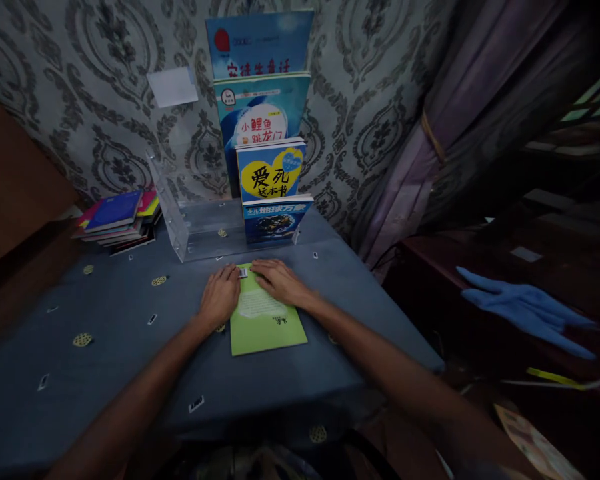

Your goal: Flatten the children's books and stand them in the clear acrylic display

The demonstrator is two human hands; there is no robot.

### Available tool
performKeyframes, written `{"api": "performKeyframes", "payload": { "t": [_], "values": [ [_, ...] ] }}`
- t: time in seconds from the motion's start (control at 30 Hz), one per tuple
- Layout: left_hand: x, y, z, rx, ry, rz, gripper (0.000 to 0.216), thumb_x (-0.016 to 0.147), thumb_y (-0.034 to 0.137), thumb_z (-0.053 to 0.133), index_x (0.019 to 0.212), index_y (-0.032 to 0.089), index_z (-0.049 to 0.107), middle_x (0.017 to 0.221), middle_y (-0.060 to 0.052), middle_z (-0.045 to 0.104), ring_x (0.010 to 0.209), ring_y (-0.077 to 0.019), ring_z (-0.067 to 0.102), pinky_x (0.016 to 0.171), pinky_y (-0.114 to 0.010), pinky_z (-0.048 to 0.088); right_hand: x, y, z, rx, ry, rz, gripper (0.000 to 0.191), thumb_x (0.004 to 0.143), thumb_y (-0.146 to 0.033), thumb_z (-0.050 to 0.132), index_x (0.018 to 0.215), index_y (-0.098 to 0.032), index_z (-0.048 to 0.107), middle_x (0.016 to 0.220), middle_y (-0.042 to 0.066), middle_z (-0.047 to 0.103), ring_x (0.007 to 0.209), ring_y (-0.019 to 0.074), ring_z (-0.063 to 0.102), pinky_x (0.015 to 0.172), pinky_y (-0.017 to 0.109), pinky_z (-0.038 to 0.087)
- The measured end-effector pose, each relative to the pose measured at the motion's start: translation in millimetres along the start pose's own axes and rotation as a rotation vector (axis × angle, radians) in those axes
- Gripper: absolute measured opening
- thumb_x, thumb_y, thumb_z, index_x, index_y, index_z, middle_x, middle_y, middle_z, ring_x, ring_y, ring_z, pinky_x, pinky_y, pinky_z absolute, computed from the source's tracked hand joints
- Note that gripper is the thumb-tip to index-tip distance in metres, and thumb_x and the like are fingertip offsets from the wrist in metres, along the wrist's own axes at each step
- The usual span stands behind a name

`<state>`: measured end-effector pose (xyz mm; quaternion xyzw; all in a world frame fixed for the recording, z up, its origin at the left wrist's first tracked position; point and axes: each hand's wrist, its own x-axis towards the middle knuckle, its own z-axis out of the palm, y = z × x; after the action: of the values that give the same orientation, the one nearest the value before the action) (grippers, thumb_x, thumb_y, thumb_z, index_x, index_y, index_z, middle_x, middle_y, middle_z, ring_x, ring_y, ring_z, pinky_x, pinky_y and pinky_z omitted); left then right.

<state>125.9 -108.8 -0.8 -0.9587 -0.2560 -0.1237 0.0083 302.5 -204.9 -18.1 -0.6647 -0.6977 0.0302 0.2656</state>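
A lime-green book (270, 337) lies on the cloth in front of me, with a pale text block and a small barcode label facing up. My left hand (221, 293) holds its far left corner, fingers curled at the edge. Over the far right corner rests my right hand (280, 281), its fingers bent at the top edge and holding the book there. The fingertips' undersides are hidden. Just beyond both hands stands a clear stepped book rack (210, 248). On its right side several upright books rise in tiers, the lowest a blue one (275, 223) with a globe-like picture.
A pile of books (117, 213) sits at the back left of the blue-grey tablecloth (115, 360). A white card (173, 87) appears above the rack's left side. To the right, a blue glove (525, 307) lies on a dark surface, near a purple curtain (405, 153).
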Motion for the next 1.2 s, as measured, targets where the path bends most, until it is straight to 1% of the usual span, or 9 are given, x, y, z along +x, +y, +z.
{"api": "performKeyframes", "payload": {
  "t": [0.1, 0.2, 0.33, 0.43, 0.53, 0.63, 0.8, 1.0, 1.2],
  "values": [
    [-0.8, -1.7, 3.7, -0.008, 0.032, 0.003, 0.038, 0.101, 0.021, 0.04, 0.133, 0.013, 0.06, 0.141, -0.016, 0.06, 0.129, -0.0288, 0.057, 0.104, -0.045, 0.048, -2.4, 16.5, -15.9, 0.042, -0.024, 0.04, 0.036, 0.096, -0.02, 0.05, 0.128, -0.018, 0.068, 0.135, 0.012, 0.066, 0.129, 0.0267, 0.059, 0.109, 0.044, 0.045],
    [-1.5, -3.7, 6.6, -0.009, 0.044, 0.013, 0.038, 0.101, 0.021, 0.039, 0.133, 0.013, 0.06, 0.141, -0.015, 0.06, 0.13, -0.0286, 0.056, 0.105, -0.045, 0.048, -3.8, 30.4, -30.0, 0.136, -0.071, 0.044, 0.036, 0.096, -0.023, 0.049, 0.125, -0.019, 0.07, 0.131, 0.009, 0.069, 0.125, 0.0256, 0.063, 0.106, 0.039, 0.048],
    [-1.6, -6.1, 9.0, -0.024, 0.048, 0.029, 0.039, 0.102, 0.021, 0.039, 0.133, 0.011, 0.06, 0.141, -0.016, 0.06, 0.131, -0.0286, 0.055, 0.107, -0.046, 0.047, -4.1, 41.8, -38.9, 0.256, -0.063, 0.076, 0.033, 0.095, -0.024, 0.052, 0.12, -0.019, 0.074, 0.119, 0.006, 0.075, 0.111, 0.0248, 0.07, 0.096, 0.035, 0.053],
    [-1.4, -7.8, 9.8, -0.05, 0.063, 0.044, 0.039, 0.102, 0.021, 0.037, 0.133, 0.01, 0.059, 0.142, -0.016, 0.059, 0.132, -0.028, 0.055, 0.11, -0.046, 0.045, -3.5, 46.8, -37.9, 0.348, -0.004, 0.126, 0.032, 0.094, -0.025, 0.053, 0.114, -0.017, 0.076, 0.109, 0.006, 0.078, 0.098, 0.0237, 0.073, 0.087, 0.032, 0.056],
    [-0.3, -9.0, 10.5, -0.072, 0.056, 0.086, 0.04, 0.102, 0.021, 0.037, 0.134, 0.01, 0.059, 0.144, -0.016, 0.058, 0.135, -0.0269, 0.054, 0.115, -0.044, 0.041, -2.3, 50.5, -33.6, 0.458, 0.065, 0.162, 0.03, 0.094, -0.027, 0.055, 0.111, -0.016, 0.077, 0.107, 0.006, 0.078, 0.095, 0.0222, 0.073, 0.083, 0.031, 0.056],
    [2.1, -8.8, 11.5, -0.102, 0.018, 0.157, 0.042, 0.102, 0.023, 0.037, 0.137, 0.011, 0.057, 0.147, -0.015, 0.055, 0.14, -0.0254, 0.048, 0.118, -0.045, 0.037, -0.7, 54.0, -28.9, 0.538, 0.103, 0.197, 0.028, 0.093, -0.029, 0.058, 0.108, -0.016, 0.077, 0.107, 0.007, 0.078, 0.096, 0.0217, 0.073, 0.083, 0.031, 0.057],
    [8.4, -4.8, 12.4, -0.141, -0.052, 0.256, 0.049, 0.102, 0.03, 0.036, 0.143, 0.007, 0.05, 0.152, -0.016, 0.048, 0.145, -0.025, 0.041, 0.121, -0.045, 0.031, 2.0, 59.2, -22.6, 0.602, 0.129, 0.232, 0.025, 0.091, -0.025, 0.06, 0.104, -0.014, 0.078, 0.106, 0.008, 0.079, 0.095, 0.0206, 0.073, 0.085, 0.031, 0.056],
    [24.3, 13.1, 11.6, -0.13, -0.133, 0.357, 0.054, 0.103, 0.036, 0.035, 0.147, 0.007, 0.046, 0.155, -0.015, 0.044, 0.147, -0.0243, 0.038, 0.121, -0.042, 0.03, 2.5, 58.6, -18.8, 0.627, 0.189, 0.236, 0.024, 0.09, -0.021, 0.059, 0.103, -0.014, 0.077, 0.101, 0.007, 0.079, 0.096, 0.0197, 0.073, 0.087, 0.03, 0.056],
    [36.6, 31.8, 14.5, -0.099, -0.123, 0.396, 0.055, 0.103, 0.039, 0.034, 0.149, 0.011, 0.044, 0.158, -0.014, 0.041, 0.148, -0.0229, 0.036, 0.122, -0.041, 0.028, 2.3, 57.6, -20.7, 0.574, 0.255, 0.266, 0.024, 0.089, -0.014, 0.056, 0.103, -0.013, 0.077, 0.098, 0.007, 0.08, 0.093, 0.0189, 0.074, 0.088, 0.03, 0.056]
  ]
}}
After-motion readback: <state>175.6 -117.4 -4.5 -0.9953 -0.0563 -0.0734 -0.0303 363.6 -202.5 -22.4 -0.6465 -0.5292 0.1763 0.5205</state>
